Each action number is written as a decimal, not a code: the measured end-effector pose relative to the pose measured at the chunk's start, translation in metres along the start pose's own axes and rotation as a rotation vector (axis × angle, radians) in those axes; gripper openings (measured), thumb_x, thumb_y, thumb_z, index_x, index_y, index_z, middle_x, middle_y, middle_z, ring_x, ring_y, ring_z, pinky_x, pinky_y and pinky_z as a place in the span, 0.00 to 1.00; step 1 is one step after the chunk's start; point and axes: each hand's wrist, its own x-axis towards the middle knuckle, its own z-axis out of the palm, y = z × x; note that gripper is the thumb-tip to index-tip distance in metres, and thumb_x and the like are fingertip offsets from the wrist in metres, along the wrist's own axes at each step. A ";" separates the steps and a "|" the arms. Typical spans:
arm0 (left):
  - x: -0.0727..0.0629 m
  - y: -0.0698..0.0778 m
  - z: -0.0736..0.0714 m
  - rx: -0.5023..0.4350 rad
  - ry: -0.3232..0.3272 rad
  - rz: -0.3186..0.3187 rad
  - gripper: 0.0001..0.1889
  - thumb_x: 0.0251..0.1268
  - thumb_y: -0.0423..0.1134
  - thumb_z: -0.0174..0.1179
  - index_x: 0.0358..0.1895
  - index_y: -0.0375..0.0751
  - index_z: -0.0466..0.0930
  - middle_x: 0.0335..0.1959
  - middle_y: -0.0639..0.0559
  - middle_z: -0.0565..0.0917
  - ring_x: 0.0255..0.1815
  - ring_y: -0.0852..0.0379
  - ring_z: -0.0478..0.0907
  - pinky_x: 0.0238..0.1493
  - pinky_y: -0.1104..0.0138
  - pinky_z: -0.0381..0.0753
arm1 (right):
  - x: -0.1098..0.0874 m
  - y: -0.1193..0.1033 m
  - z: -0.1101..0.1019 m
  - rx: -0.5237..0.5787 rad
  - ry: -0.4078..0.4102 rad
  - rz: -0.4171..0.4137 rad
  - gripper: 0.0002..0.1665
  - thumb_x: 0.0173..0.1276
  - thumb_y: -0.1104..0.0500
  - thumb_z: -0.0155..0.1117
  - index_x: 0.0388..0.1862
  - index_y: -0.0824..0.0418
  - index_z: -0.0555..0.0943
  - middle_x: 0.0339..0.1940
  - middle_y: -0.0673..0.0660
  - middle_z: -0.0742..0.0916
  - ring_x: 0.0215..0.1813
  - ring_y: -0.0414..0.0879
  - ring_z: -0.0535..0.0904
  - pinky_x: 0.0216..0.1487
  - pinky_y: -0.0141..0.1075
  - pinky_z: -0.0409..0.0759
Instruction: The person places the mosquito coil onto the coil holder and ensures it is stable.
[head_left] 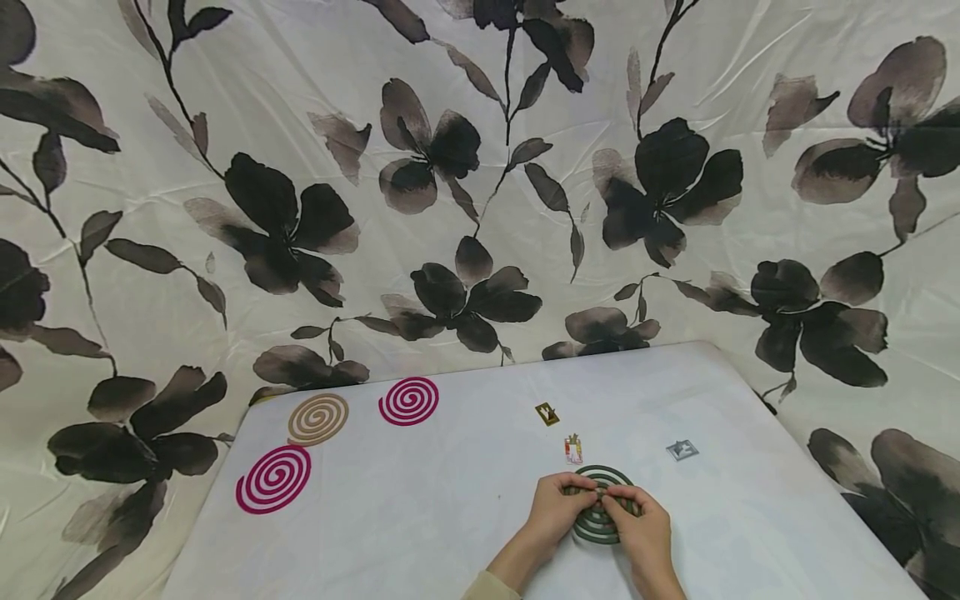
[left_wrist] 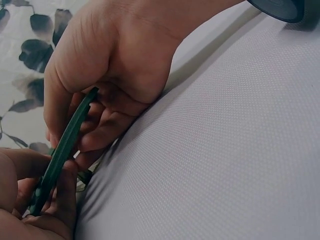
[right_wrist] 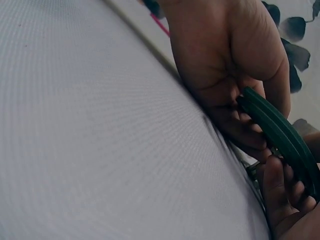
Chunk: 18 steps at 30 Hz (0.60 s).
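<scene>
Both hands hold a dark green spiral coil, like a mosquito coil (head_left: 597, 530), near the front of the white table. In the head view my left hand (head_left: 553, 508) pinches it on the left and my right hand (head_left: 647, 533) on the right, thumbs meeting near its centre. The left wrist view shows the coil (left_wrist: 59, 155) edge-on and tilted, raised at one side. Its grooved rim (right_wrist: 280, 132) appears in the right wrist view. What the fingertips grip at the centre is mostly hidden. Just beyond the coil lies a small red, yellow and white piece (head_left: 573, 449).
A small gold metal plate (head_left: 547, 414) lies farther back, and a silver one (head_left: 682, 450) to the right. On the left are two pink coils (head_left: 273, 479) and a tan coil (head_left: 318, 418). Floral cloth (head_left: 450, 304) hangs behind the table (head_left: 420, 508).
</scene>
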 end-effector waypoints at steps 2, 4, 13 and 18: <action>0.000 -0.001 0.000 0.001 -0.001 0.001 0.05 0.53 0.29 0.69 0.34 0.39 0.86 0.38 0.55 0.83 0.46 0.61 0.78 0.49 0.67 0.78 | 0.000 0.000 0.000 -0.010 0.000 0.005 0.12 0.62 0.63 0.69 0.44 0.66 0.82 0.46 0.58 0.84 0.46 0.45 0.78 0.36 0.26 0.78; 0.000 -0.001 -0.001 0.003 -0.002 0.003 0.05 0.53 0.30 0.69 0.34 0.39 0.86 0.38 0.55 0.84 0.46 0.62 0.78 0.49 0.67 0.77 | 0.001 0.000 0.000 -0.012 -0.001 0.006 0.12 0.62 0.63 0.69 0.44 0.65 0.82 0.46 0.58 0.84 0.48 0.46 0.78 0.37 0.26 0.78; 0.001 -0.002 0.000 0.020 0.011 0.007 0.05 0.52 0.30 0.69 0.33 0.40 0.86 0.38 0.56 0.84 0.46 0.62 0.77 0.50 0.66 0.76 | 0.001 0.002 0.001 0.015 -0.013 -0.016 0.12 0.61 0.65 0.69 0.44 0.67 0.82 0.42 0.57 0.85 0.41 0.41 0.79 0.35 0.29 0.80; 0.002 -0.004 0.002 0.038 0.026 0.005 0.05 0.52 0.30 0.69 0.33 0.40 0.86 0.38 0.56 0.83 0.46 0.62 0.77 0.49 0.66 0.77 | 0.001 0.002 0.000 0.009 -0.018 -0.025 0.12 0.61 0.66 0.68 0.44 0.68 0.82 0.42 0.57 0.85 0.41 0.40 0.79 0.35 0.29 0.80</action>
